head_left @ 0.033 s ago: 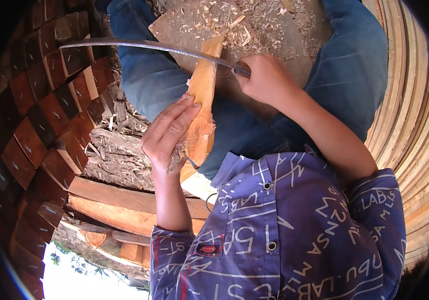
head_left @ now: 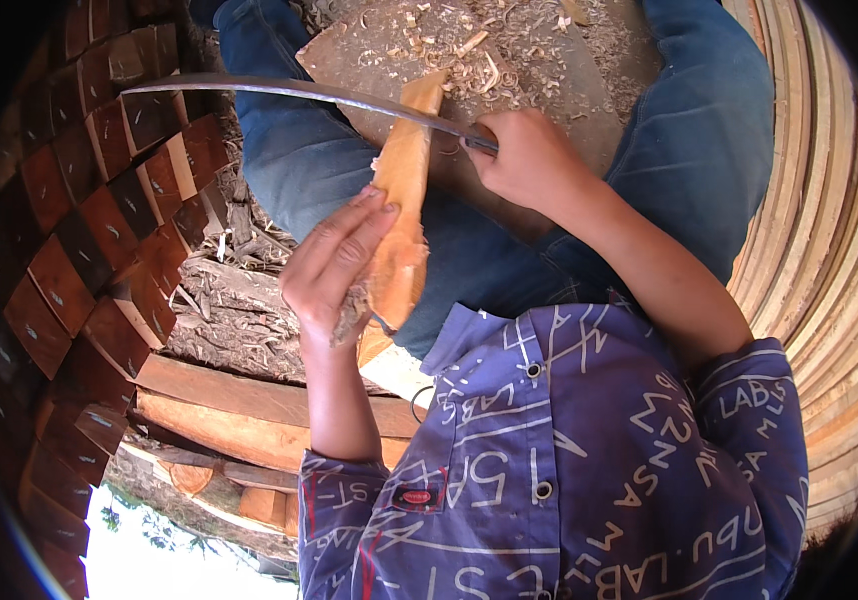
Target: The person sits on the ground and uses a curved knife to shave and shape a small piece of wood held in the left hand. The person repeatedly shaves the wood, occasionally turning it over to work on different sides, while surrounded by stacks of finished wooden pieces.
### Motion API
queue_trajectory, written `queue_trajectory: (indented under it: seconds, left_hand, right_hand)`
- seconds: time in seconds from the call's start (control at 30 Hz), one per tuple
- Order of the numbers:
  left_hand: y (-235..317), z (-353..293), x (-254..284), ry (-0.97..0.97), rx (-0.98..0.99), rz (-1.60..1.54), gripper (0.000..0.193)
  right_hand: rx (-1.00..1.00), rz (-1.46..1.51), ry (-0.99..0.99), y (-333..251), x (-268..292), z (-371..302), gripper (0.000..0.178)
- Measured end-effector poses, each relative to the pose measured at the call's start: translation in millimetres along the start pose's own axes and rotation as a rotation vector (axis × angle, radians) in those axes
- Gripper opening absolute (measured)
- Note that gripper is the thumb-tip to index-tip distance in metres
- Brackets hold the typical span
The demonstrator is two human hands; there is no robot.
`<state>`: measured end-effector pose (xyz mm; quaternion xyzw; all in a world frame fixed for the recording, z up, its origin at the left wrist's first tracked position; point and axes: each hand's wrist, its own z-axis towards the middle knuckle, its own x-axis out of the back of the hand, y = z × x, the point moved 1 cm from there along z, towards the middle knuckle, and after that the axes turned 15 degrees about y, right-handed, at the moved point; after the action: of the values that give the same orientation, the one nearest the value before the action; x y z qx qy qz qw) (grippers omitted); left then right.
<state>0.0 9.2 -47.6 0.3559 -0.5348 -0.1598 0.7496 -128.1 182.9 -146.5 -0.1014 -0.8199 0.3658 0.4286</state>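
A long, slightly curved blade like a machete point(head_left: 279, 88) stretches from the left across the upper part of a pale orange piece of wood point(head_left: 405, 170). My right hand point(head_left: 527, 158) is closed round its dark handle end. The wood is narrow and smooth at its far end, wider and rough with bark at its near end. My left hand point(head_left: 334, 260) grips that wood from the left side, fingers lying over its face and the thumb side hidden. The blade seems to lie against the wood, but I cannot tell how deep it sits.
Beyond my knees a flat brown board point(head_left: 569, 90) carries curled wood shavings point(head_left: 489, 70). Stacked dark wood blocks point(head_left: 69, 270) rise at the left, long pale planks point(head_left: 809, 270) at the right. Thick timbers point(head_left: 249, 415) and wood chips point(head_left: 239, 300) lie at my left side.
The wood has turned slightly in my left hand, its near end shifting a little. The blade and my right hand have hardly moved.
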Motion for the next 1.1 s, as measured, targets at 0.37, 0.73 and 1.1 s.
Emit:
queue_trajectory:
  seconds: [0.37, 0.73, 1.1]
  left_hand:
    - [-20.5, 11.2, 13.2, -0.154, -0.114, 0.030, 0.028]
    - [-20.5, 7.0, 15.9, -0.055, -0.053, -0.012, 0.029]
    - [-25.8, 12.4, 13.5, -0.014, -0.076, -0.076, 0.026]
  right_hand:
    - [-0.098, -0.069, -0.046, 24.4, -0.9, 7.1, 0.022]
    - [0.030, 0.065, 0.100, 10.1, -5.4, -5.8, 0.013]
    - [0.046, 0.006, 0.046, -3.5, 2.7, -12.5, 0.022]
